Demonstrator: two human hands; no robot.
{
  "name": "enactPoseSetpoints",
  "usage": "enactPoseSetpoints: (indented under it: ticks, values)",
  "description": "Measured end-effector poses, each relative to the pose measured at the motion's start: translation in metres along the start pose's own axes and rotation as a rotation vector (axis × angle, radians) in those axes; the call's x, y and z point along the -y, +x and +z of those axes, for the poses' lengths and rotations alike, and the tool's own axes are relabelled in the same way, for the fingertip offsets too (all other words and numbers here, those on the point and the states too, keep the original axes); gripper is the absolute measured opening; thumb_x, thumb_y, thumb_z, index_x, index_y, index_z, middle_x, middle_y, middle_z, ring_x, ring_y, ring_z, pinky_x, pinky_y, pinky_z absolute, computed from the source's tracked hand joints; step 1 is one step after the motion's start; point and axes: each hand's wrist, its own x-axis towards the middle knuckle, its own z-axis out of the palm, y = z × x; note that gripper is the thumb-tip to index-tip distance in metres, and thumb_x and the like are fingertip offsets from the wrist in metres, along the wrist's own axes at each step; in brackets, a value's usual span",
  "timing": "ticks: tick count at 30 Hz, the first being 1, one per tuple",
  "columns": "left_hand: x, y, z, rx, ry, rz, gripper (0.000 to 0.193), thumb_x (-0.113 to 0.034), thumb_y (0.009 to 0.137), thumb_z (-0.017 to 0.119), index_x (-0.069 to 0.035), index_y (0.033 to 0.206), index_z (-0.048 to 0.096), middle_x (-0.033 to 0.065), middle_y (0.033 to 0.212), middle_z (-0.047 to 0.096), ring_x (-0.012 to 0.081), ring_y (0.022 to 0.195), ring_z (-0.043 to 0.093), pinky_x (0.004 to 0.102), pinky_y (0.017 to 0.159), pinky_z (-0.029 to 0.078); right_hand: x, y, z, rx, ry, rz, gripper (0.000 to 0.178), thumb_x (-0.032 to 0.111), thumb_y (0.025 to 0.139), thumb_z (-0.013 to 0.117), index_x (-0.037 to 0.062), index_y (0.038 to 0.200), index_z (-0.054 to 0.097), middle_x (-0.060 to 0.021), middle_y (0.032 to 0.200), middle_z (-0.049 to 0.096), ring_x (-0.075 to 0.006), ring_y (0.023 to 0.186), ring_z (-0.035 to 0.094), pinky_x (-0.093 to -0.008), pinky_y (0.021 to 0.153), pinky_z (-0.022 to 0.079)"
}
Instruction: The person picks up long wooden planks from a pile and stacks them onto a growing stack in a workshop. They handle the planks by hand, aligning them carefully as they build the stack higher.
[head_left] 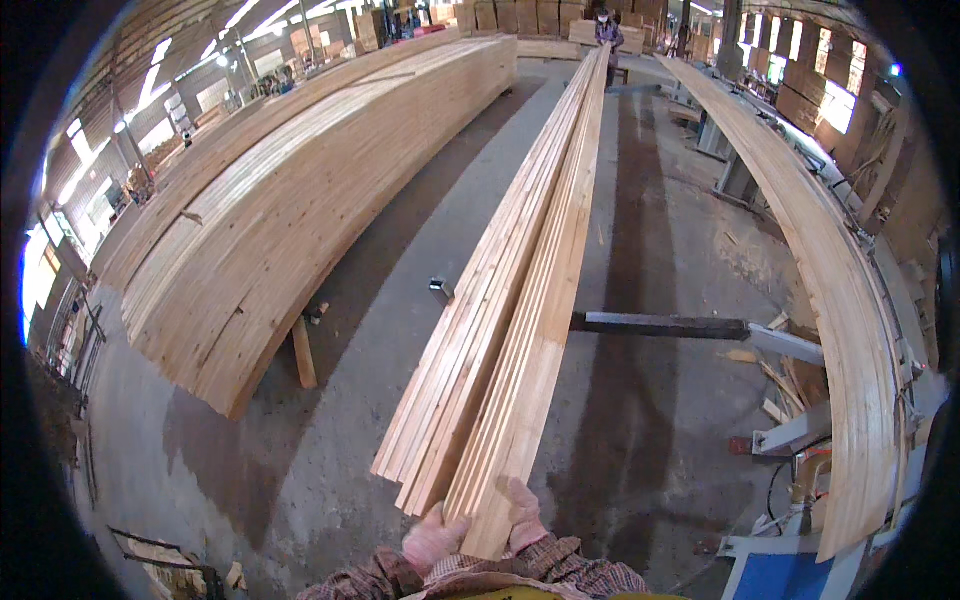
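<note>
1. From my distant seat I see the left hand (435, 537) and the right hand (523, 515) at bottom centre, clamped on the near end of the right-side boards (535, 390), one at each edge; the fingertips underneath are hidden
2. These boards run to top centre, layers stepped, beside the left-side boards (470, 330); I judge that uneven lifting or a slack grip could make the layers slide
3. A metal post (440, 289) stands just beside the left edge and could snag a leftward swing
4. A dark bar (655, 326) meets the right edge, limiting room toward the long board (850, 340) at right
5. Bare floor (370, 310) gives wider room toward the big stack (320, 200), upper left
6. At top centre a co-worker (607, 32) is near the far end; mistimed moves could twist the span, though I cannot tell their grip
</note>
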Motion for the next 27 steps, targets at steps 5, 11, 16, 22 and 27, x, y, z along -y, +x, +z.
enactPoseSetpoints:
  ticks: [5, 11, 16, 22, 27]
  values:
    - [-0.003, 0.005, 0.017, 0.163, -0.592, -0.074, 0.076, -0.051, 0.088, 0.073, -0.003, 0.142, 0.048, 0.0151, 0.120, 0.065, 0.0269, 0.105, 0.066, 0.0393, 0.092, 0.053, 0.009, 0.017, -0.001, -0.096, -0.226, -0.182, 0.053, 0.037, 0.098, 0.064, -0.0001, 0.136, 0.058, -0.0179, 0.127, 0.066, -0.0364, 0.111, 0.066, -0.0513, 0.100, 0.053]
    - [-0.095, -0.039, -0.025, 0.469, -0.777, -0.126, 0.070, -0.047, 0.088, 0.075, -0.004, 0.138, 0.053, 0.0078, 0.118, 0.066, 0.0193, 0.100, 0.065, 0.0331, 0.087, 0.053, 0.043, -0.036, 0.080, -0.163, -0.358, -0.276, 0.049, 0.038, 0.097, 0.067, 0.0019, 0.130, 0.061, -0.0137, 0.119, 0.068, -0.0300, 0.104, 0.067, -0.0455, 0.097, 0.054]
    - [-0.115, -0.060, -0.038, 0.540, -0.977, 0.013, 0.054, -0.051, 0.090, 0.070, -0.012, 0.126, 0.068, 0.0032, 0.104, 0.071, 0.0152, 0.086, 0.065, 0.0283, 0.075, 0.051, 0.055, -0.069, 0.145, -0.100, -0.435, -0.319, 0.071, 0.051, 0.094, 0.066, 0.0019, 0.142, 0.050, -0.0171, 0.129, 0.062, -0.0349, 0.116, 0.060, -0.0476, 0.103, 0.048]
    - [-0.175, -0.117, -0.088, 0.618, -1.116, -0.050, 0.069, -0.052, 0.085, 0.074, -0.009, 0.137, 0.062, 0.0128, 0.119, 0.068, 0.0232, 0.092, 0.065, 0.0393, 0.085, 0.053, 0.052, -0.126, 0.208, 0.143, -0.540, -0.347, 0.088, 0.066, 0.091, 0.059, 0.0059, 0.152, 0.039, -0.0169, 0.134, 0.056, -0.0340, 0.120, 0.055, -0.0484, 0.103, 0.047]
    - [-0.165, -0.138, -0.140, 0.404, -0.866, 0.144, 0.057, -0.057, 0.086, 0.070, -0.006, 0.112, 0.071, 0.0108, 0.088, 0.070, 0.0165, 0.063, 0.047, 0.0322, 0.059, 0.040, 0.017, -0.137, 0.260, 0.247, -0.638, -0.447, 0.085, 0.061, 0.096, 0.053, 0.0039, 0.155, 0.034, -0.0195, 0.140, 0.053, -0.0353, 0.122, 0.056, -0.0492, 0.104, 0.046]
